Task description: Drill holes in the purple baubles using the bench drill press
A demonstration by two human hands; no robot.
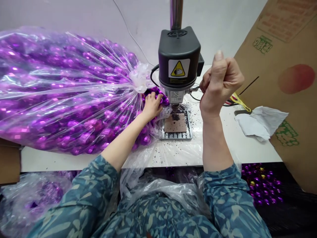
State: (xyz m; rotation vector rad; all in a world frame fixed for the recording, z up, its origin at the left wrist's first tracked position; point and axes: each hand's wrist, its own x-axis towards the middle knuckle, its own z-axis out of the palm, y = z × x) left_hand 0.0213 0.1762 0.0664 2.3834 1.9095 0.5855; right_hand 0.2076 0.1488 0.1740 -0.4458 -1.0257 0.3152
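- I see a white tabletop (260,155) beneath the drill press (179,46).
- Left of the press, the knotted bag of purple baubles (74,99) lies sideways, neck towards it; likely bulky, slippery, best held by the knot (139,77).
- Left hand (152,105), beside the press: fingers curved over baubles, pinch unclear.
- Right hand (221,84): fist wrapped around the press's lever (195,88).

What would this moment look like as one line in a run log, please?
left hand: at purple pieces beside bag knot | right hand: closed on machine lever | brown board: on slotted base, dark flecks on it
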